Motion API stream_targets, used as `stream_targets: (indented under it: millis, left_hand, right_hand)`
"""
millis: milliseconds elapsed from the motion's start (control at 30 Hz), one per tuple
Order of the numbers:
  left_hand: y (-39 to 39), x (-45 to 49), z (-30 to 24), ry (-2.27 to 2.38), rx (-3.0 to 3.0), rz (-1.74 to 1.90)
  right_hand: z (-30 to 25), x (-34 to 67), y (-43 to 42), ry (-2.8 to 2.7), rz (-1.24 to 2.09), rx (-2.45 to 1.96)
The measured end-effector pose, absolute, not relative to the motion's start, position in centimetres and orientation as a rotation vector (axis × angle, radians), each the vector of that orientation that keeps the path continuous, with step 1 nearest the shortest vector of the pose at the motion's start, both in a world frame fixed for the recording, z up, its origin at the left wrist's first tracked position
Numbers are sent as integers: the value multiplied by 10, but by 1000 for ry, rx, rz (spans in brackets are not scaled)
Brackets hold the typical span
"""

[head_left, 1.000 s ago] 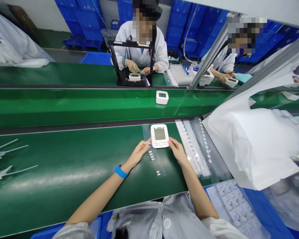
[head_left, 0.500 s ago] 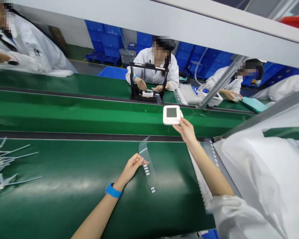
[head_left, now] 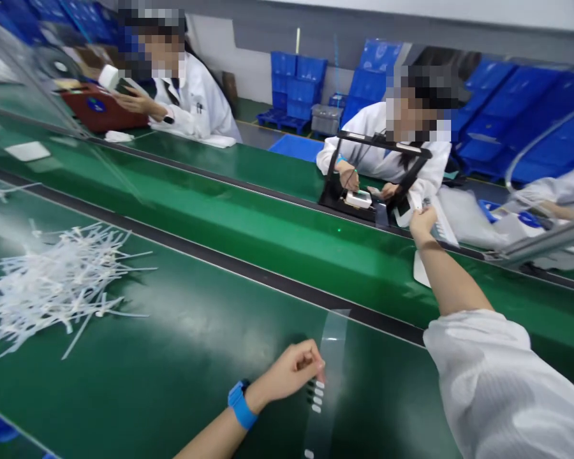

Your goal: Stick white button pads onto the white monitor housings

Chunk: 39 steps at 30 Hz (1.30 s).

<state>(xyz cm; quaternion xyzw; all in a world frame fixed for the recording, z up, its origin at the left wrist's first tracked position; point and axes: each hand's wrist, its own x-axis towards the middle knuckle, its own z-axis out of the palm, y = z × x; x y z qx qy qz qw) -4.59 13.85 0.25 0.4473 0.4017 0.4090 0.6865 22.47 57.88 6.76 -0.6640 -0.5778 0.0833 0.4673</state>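
My left hand (head_left: 291,371), with a blue wristband, rests on the near green belt (head_left: 172,357). Its curled fingers pinch the edge of a clear strip (head_left: 332,338) that carries small white stickers. My right hand (head_left: 421,222) is stretched far across the middle belt (head_left: 268,236). Its fingers are closed near the far edge, and I cannot see what they hold. A white object (head_left: 419,271), perhaps the white device, lies on the middle belt just under my right forearm, partly hidden by it.
A loose pile of white cable ties (head_left: 52,287) lies on the near belt at left. Across the belts a person in a white coat works at a black frame fixture (head_left: 377,172). Another person (head_left: 191,102) sits at upper left by a red tray (head_left: 95,108). Blue crates (head_left: 296,83) line the back.
My right arm has reached further across the belt from where it held the white device. My view has swung left. My left hand stays at the clear strip.
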Motion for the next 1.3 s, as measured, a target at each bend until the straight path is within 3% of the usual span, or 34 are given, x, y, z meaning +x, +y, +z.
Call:
stream_targets:
  millis: [233, 433, 600, 767, 967, 1100, 1300]
  left_hand:
    - [140, -50, 9, 902, 1025, 886]
    - [141, -48, 8, 902, 1049, 913]
    - [140, -46, 3, 863, 1069, 981]
    - [140, -44, 0, 840, 1022, 1090]
    - [138, -43, -2, 849, 1049, 1157]
    - [134, -39, -2, 867, 1106, 1157]
    - [133, -36, 0, 902, 1175, 1184]
  right_hand:
    - [46, 217, 605, -1397, 254, -1770]
    - [57, 212, 565, -1401, 182, -1672]
    - [58, 183, 475, -1416, 166, -1491]
    - [44, 141, 327, -1591, 463, -1068]
    - [11, 139, 164, -1829, 564, -1027]
    - [-13, 148, 116, -1879, 554, -1064]
    - [-16, 153, 101, -1845, 797, -1099]
